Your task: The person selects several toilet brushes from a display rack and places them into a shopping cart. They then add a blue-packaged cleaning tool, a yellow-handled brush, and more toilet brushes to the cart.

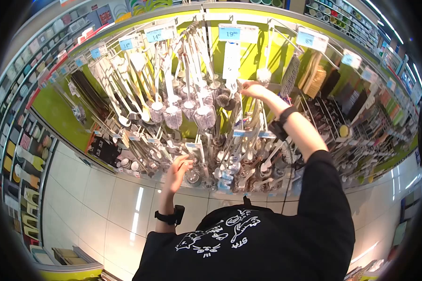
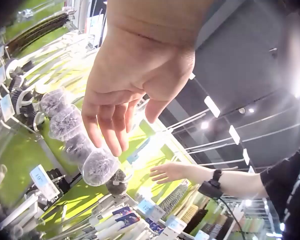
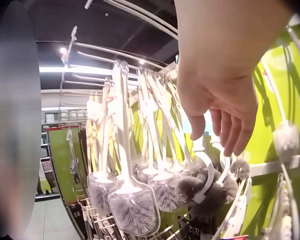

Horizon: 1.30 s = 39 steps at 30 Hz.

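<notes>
Right hand [image 3: 220, 110] observed with palm empty and fingers loose, extended toward the display; nothing is seen to be grasped. Grey-headed brushes with curved white handles [image 3: 205, 194] are hung just below its fingertips; whether a handle is touched cannot be told. To the left of these, long-handled brushes in clear wrapping [image 3: 134, 210] are suspended in a cluster, heads downward. On the other side, a single white-handled brush [image 3: 286, 139] is hung apart against the green back panel [image 3: 262, 112]. Left hand [image 1: 177, 173] is held lower, in front of the rack, its fingers relaxed and slightly bent, with nothing gripped. Above the brushes, a price tag marked 19 [image 1: 231, 33] is mounted. A dark band is worn on each wrist; pale tiled floor [image 1: 98, 196] is visible below.
</notes>
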Each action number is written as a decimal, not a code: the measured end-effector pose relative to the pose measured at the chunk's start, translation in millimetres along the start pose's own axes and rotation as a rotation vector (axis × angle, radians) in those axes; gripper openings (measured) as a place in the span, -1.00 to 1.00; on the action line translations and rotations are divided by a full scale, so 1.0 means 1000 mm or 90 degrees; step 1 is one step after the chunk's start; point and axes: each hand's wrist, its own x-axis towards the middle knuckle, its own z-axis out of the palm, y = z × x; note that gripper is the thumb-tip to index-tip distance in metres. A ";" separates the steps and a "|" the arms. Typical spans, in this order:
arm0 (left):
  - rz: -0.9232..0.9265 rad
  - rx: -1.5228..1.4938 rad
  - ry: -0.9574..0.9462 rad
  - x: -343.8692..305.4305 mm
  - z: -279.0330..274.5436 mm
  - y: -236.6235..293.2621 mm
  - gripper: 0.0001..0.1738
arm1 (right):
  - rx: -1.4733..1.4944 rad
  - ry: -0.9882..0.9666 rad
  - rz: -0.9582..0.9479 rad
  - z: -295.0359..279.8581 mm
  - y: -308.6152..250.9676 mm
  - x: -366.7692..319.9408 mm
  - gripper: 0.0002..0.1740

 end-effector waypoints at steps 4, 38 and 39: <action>0.005 -0.052 0.019 0.007 -0.005 -0.020 -0.63 | 0.081 0.024 0.017 0.063 0.021 0.072 -0.39; -0.059 -0.062 -0.168 0.101 -0.094 -0.041 -0.65 | 1.266 0.047 0.110 0.089 -0.069 -0.067 -0.60; -0.051 -0.054 -0.182 0.103 -0.092 -0.038 -0.65 | 1.040 0.113 0.067 0.095 -0.075 -0.072 -0.50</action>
